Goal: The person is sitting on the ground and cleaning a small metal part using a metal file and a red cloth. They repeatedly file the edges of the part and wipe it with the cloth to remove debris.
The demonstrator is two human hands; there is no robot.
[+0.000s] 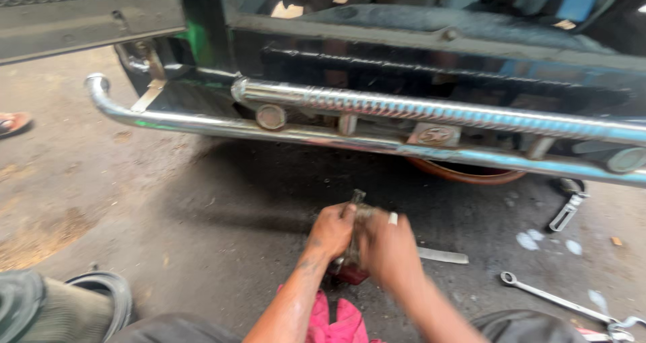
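Low in the middle of the head view, my left hand (331, 230) and my right hand (389, 249) are closed together around a small dark metal part (355, 202) whose end sticks up between them. The rest of the part is hidden by my fingers, and a dark red piece (350, 274) shows under them. A ring sits on one finger of my right hand. The hands are blurred. A flat metal strip (443, 255) lies on the ground just right of my right hand. A pink cloth (336, 319) lies below my wrists.
A vehicle's chrome tube bumper (323, 136) spans the view above the hands. On the oily concrete to the right lie a spanner (552, 297) and a metal bracket tool (567, 208). A rubber tyre (108, 290) is at lower left, and a sandalled foot (12, 122) at far left.
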